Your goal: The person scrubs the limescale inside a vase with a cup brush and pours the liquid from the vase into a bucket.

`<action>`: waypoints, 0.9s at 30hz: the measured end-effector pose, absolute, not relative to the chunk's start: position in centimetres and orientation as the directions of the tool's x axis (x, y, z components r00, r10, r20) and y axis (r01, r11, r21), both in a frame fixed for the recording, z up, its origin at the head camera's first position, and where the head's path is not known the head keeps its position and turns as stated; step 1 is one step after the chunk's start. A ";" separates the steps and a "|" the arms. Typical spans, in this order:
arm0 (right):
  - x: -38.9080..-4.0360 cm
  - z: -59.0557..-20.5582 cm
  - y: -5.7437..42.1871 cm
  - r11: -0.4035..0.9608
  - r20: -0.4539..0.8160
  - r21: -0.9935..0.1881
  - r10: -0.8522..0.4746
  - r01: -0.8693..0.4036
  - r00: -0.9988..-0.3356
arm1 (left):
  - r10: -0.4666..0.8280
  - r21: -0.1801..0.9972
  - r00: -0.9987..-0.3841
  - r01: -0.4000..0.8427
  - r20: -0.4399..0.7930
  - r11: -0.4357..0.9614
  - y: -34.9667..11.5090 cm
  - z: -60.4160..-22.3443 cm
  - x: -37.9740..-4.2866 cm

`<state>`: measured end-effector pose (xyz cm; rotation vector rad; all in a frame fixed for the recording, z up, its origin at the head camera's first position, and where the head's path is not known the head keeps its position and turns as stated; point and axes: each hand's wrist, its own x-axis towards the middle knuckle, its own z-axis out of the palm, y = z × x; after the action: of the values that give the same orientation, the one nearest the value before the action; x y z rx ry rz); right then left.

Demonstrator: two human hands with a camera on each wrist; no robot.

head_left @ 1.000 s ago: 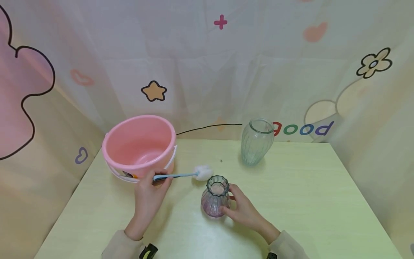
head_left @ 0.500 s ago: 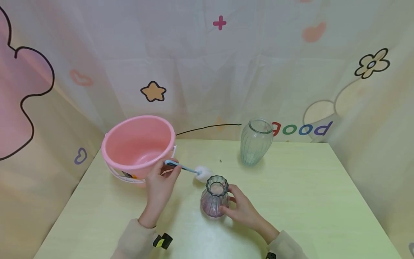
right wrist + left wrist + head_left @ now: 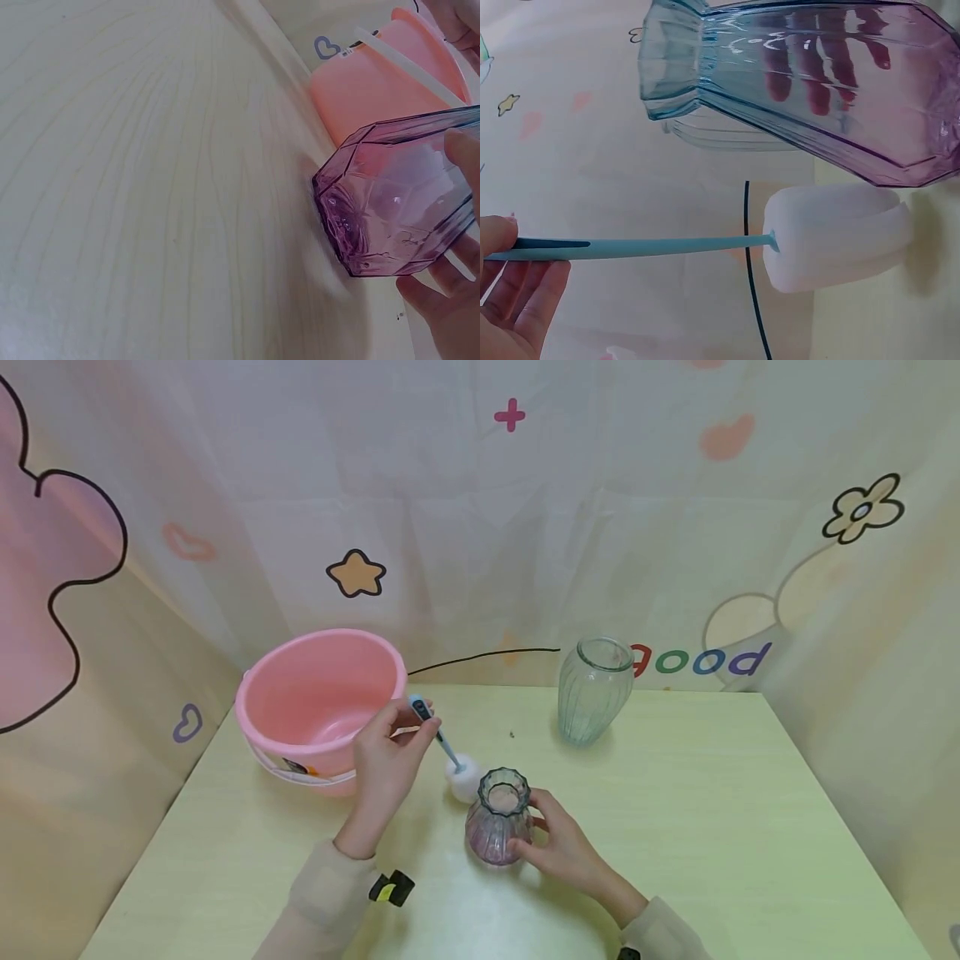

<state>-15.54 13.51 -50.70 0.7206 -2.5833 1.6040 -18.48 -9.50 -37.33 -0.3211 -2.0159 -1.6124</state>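
Observation:
My left hand (image 3: 390,768) pinches the blue handle of a sponge brush (image 3: 660,247) between thumb and fingers. The brush tilts steeply, its white sponge head (image 3: 463,779) low by the table, just left of a small fluted glass vase (image 3: 497,839). That vase fades from blue-green at its frilled neck to purple at its base, and it stands upright. My right hand (image 3: 562,843) grips the vase from the right side; in the left wrist view its fingers show through the glass. In the right wrist view the purple base (image 3: 375,210) appears near the tabletop.
A pink bucket (image 3: 322,749) with a white handle stands at the back left, just behind my left hand. A taller clear green glass vase (image 3: 595,697) is at the back right. A printed curtain (image 3: 465,527) hangs behind the pale wooden table (image 3: 712,802).
My left hand has moved right and away from me, swinging the brush from nearly level to steeply upright, sponge head down. The right hand and both vases have stayed in place.

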 end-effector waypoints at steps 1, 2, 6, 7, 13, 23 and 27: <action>-15.6 -50.7 13.5 0.368 0.251 -0.844 -0.373 -0.391 -0.893 | -0.132 0.822 -0.826 0.503 0.548 0.267 -9.5 -37.2 -18.5; -15.6 -50.8 13.5 0.368 0.254 -0.842 -0.374 -0.394 -0.892 | -0.124 0.817 -0.823 0.509 0.554 0.272 -9.4 -37.0 -18.5; -15.6 -50.9 13.5 0.371 0.261 -0.837 -0.373 -0.401 -0.890 | -0.098 0.792 -0.807 0.538 0.583 0.288 -9.3 -36.2 -18.6; -15.6 -50.9 13.5 0.372 0.262 -0.837 -0.373 -0.402 -0.890 | -0.091 0.784 -0.800 0.547 0.593 0.294 -9.3 -35.9 -18.6; -15.6 -51.0 13.5 0.378 0.249 -0.842 -0.361 -0.385 -0.899 | -0.061 0.724 -0.755 0.599 0.653 0.342 -9.1 -34.1 -18.6; -15.7 -51.4 13.6 0.362 0.283 -0.833 -0.370 -0.418 -0.885 | 0.010 0.601 -0.634 0.738 0.774 0.307 -9.4 -33.5 -20.2; -15.7 -51.5 13.5 0.361 0.291 -0.830 -0.369 -0.424 -0.883 | 0.021 0.570 -0.599 0.772 0.801 0.283 -9.3 -32.3 -20.0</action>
<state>-15.73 13.48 -51.47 0.7424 -2.5463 1.5798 -19.99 -9.32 -32.31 -0.7125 -1.8595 -1.3744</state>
